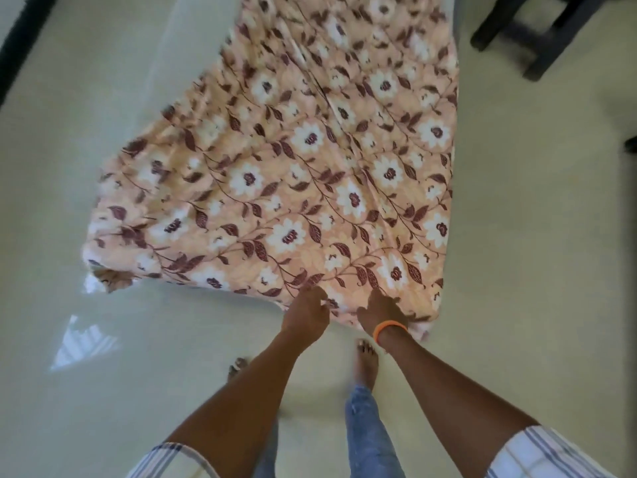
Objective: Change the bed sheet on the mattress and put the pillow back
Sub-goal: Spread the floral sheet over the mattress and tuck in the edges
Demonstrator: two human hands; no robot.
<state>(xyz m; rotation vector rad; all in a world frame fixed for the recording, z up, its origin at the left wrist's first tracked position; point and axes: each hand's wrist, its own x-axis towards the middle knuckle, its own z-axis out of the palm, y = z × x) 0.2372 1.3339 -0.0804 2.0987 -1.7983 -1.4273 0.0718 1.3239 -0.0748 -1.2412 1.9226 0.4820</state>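
Observation:
A peach bed sheet [293, 160] printed with white flowers and maroon leaves lies spread out in front of me, covering the mattress, which is hidden beneath it. My left hand [306, 312] grips the sheet's near edge. Right beside it, my right hand [381, 312], with an orange band on the wrist, holds the same near edge, its fingers curled into the cloth. The sheet's left corner [110, 277] hangs loose over the floor. No pillow is in view.
Pale glossy floor tiles [534, 236] surround the sheet. Dark furniture legs [537, 36] stand at the top right, and a dark strip runs along the top left. My bare feet [367, 367] stand just behind the sheet's near edge.

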